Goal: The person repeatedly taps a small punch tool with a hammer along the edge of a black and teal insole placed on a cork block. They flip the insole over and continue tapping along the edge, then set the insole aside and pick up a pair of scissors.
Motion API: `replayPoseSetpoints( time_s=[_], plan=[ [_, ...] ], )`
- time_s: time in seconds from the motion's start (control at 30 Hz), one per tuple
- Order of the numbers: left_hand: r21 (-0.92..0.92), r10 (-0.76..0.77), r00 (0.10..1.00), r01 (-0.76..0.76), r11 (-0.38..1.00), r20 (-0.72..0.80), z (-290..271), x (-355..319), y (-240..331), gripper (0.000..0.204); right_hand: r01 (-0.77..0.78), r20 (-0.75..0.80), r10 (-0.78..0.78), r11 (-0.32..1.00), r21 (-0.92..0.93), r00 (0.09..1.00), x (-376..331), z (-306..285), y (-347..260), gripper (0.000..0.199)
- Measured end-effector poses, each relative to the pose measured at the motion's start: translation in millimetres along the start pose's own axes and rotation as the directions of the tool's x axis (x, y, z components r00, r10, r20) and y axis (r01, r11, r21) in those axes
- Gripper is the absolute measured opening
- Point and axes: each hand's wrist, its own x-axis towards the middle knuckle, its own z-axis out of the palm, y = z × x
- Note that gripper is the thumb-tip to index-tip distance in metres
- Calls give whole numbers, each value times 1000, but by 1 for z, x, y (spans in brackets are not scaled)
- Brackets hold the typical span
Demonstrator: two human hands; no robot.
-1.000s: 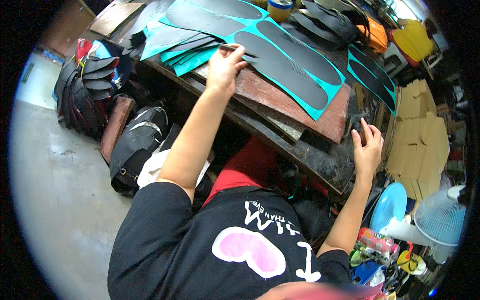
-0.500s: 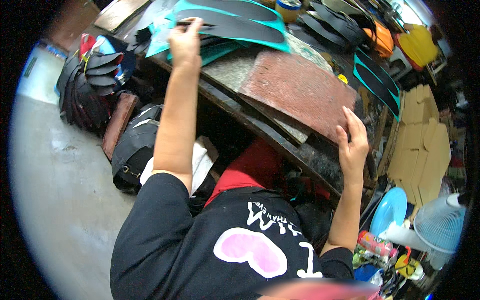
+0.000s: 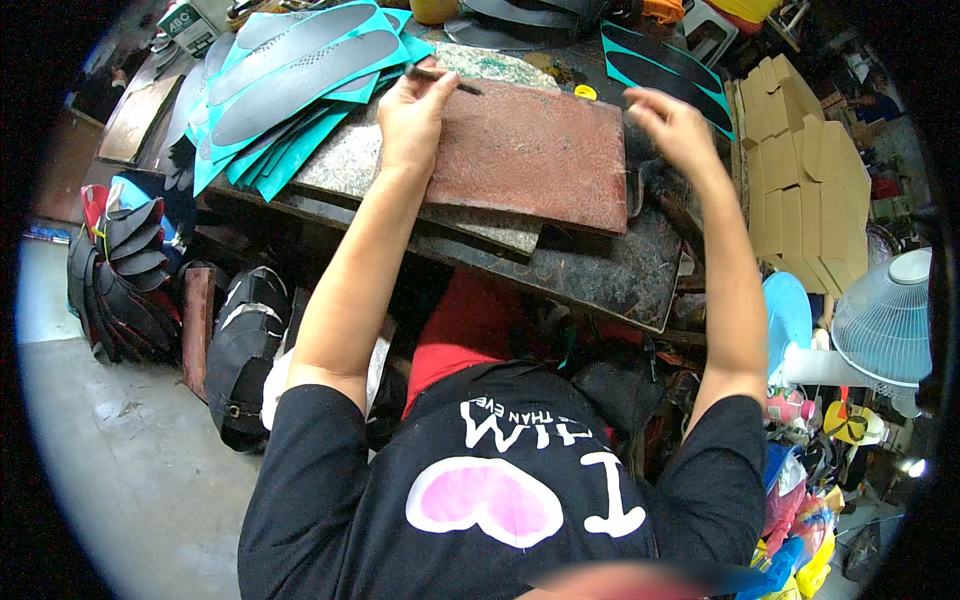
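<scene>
My left hand point(image 3: 408, 118) rests on the top left corner of a reddish-brown board point(image 3: 535, 155) and pinches a thin dark stick-like tool point(image 3: 445, 79) between thumb and fingers. The board lies flat on a grey stone slab point(image 3: 345, 165) on the dark workbench point(image 3: 600, 275). My right hand point(image 3: 668, 122) hovers over the board's right end with its fingers loosely curled; it is blurred and I see nothing in it. Left of the board lies a fanned pile of teal sheets point(image 3: 290, 75) with dark insole shapes on them.
More teal sheets point(image 3: 668, 70) and a small yellow cap point(image 3: 585, 92) lie behind the board. Stacked cardboard pieces point(image 3: 795, 180), a white fan point(image 3: 885, 320) and a blue disc point(image 3: 790, 315) are on the right. Black sole pieces point(image 3: 125, 265) and a black bag point(image 3: 240, 350) sit on the floor at left.
My left hand pushed the teal sheets off the board to the left and now holds the thin tool. My right hand rose from the bench edge to the board's right end.
</scene>
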Motion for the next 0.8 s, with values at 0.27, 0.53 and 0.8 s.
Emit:
replayPoseSetpoints(
  time_s=[0.27,0.53,0.8],
  plan=[
    [-119,5,999,-1,993,34,-3,-1,-9,24,-384,-145,361,784,-488,921,64,25,139,85],
    [-3,18,998,-18,1000,56,-6,-10,-4,20,69,-23,-152,568,-820,988,52,21,104,39],
    [-42,-35,998,37,998,57,-9,-31,6,19,-128,21,169,816,-564,985,41,-14,112,55]
  ],
)
